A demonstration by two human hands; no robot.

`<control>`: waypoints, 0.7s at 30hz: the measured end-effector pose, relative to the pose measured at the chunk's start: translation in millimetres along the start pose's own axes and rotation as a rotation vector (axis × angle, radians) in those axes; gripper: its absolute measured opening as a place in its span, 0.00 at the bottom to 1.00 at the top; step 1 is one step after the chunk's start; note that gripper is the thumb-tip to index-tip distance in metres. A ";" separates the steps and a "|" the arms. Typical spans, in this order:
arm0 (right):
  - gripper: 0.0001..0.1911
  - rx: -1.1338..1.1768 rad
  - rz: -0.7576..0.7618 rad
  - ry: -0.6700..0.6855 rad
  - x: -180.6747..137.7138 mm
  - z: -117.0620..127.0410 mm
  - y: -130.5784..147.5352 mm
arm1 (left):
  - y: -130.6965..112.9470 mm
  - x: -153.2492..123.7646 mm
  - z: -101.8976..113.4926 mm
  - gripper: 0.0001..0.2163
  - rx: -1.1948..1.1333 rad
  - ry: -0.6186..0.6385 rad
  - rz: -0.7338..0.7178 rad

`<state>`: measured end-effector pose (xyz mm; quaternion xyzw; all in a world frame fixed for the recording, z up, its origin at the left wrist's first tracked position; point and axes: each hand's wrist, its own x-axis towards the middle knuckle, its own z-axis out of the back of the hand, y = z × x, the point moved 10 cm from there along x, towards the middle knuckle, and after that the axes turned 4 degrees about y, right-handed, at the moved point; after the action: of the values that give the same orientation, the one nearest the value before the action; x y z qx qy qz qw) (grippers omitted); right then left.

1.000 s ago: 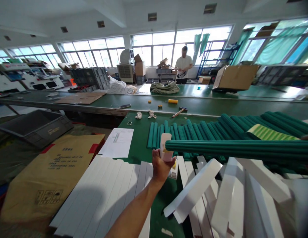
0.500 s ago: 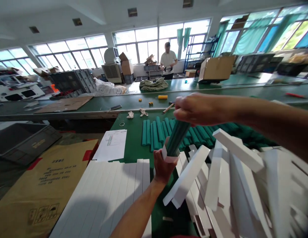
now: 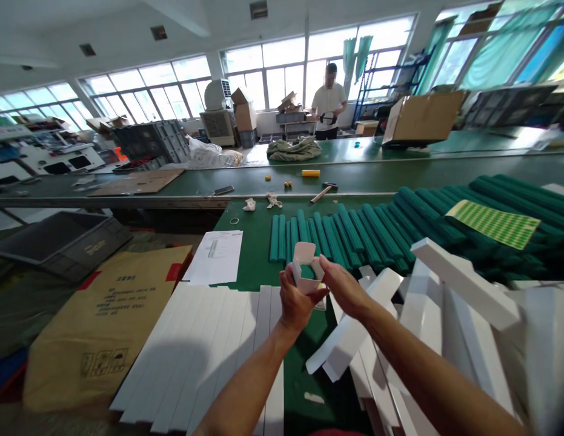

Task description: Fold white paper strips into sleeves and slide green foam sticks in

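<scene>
My left hand [image 3: 296,306] is wrapped round a narrow white carton [image 3: 305,284], held upright with its top end open. One end flap [image 3: 304,251] of the carton stands up, and green shows inside the opening. The fingers of my right hand [image 3: 344,287] are closed at the carton's right top edge, by a side flap. Behind the hands lies a long row of dark green ribbed rolls [image 3: 329,236]. To the right is a loose heap of white cartons [image 3: 427,303]; to the left, white cartons [image 3: 204,351] lie side by side.
Printed papers [image 3: 218,257] lie at the table's left edge, beside a brown carton [image 3: 95,327] and a grey bin [image 3: 59,242]. A hammer [image 3: 325,192] and yellow roll [image 3: 311,173] lie farther back. A green-dotted sheet [image 3: 493,223] rests on the rolls. A person [image 3: 328,106] stands beyond.
The green roll that stuck out of the carton under my right hand has gone down inside. My right hand has come down to the carton's top edge. The view has shifted a little.
</scene>
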<state>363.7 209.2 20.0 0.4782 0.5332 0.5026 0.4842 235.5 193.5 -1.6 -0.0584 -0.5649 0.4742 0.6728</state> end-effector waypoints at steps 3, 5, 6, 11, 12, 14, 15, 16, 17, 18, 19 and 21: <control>0.30 0.275 -0.024 -0.079 -1.9 -13.9 -30.3 | -4.4 1.1 -3.1 0.44 -0.058 0.069 -0.085; 0.28 0.288 0.008 -0.141 0.9 -16.3 -36.2 | -13.4 2.4 -1.3 0.39 -0.089 0.126 -0.187; 0.27 0.260 0.026 -0.184 2.8 -14.5 -36.4 | -18.1 3.3 0.8 0.36 -0.099 0.150 -0.234; 0.22 0.212 0.119 -0.328 13.5 -4.3 -23.1 | -26.4 15.9 9.8 0.25 -0.193 0.239 -0.228; 0.20 0.231 0.148 -0.307 15.7 -6.3 -18.2 | -23.9 19.7 9.8 0.23 -0.230 0.250 -0.175; 0.17 0.260 0.198 -0.251 18.2 -11.0 -9.5 | -17.7 26.6 8.7 0.20 -0.323 0.255 -0.060; 0.15 0.262 0.209 -0.228 18.6 -12.9 -6.7 | -15.0 29.5 8.1 0.19 -0.364 0.249 -0.013; 0.14 0.257 0.215 -0.216 18.4 -13.7 -5.0 | -13.1 31.9 7.6 0.18 -0.393 0.240 0.023; 0.13 0.250 0.223 -0.214 17.8 -13.4 -3.6 | -12.5 33.9 7.1 0.17 -0.410 0.233 0.044; 0.12 0.242 0.234 -0.217 17.1 -12.4 -2.1 | -12.7 35.6 6.6 0.16 -0.418 0.230 0.055; 0.12 0.236 0.250 -0.226 16.2 -10.6 -0.3 | -13.3 36.8 5.9 0.15 -0.421 0.232 0.062; 0.12 0.211 0.298 -0.239 14.6 -7.4 5.1 | -14.0 38.3 4.3 0.14 -0.433 0.244 0.083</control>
<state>355.4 223.3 24.8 0.6559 0.4451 0.4498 0.4117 236.6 210.9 35.5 -0.2811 -0.5651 0.3588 0.6877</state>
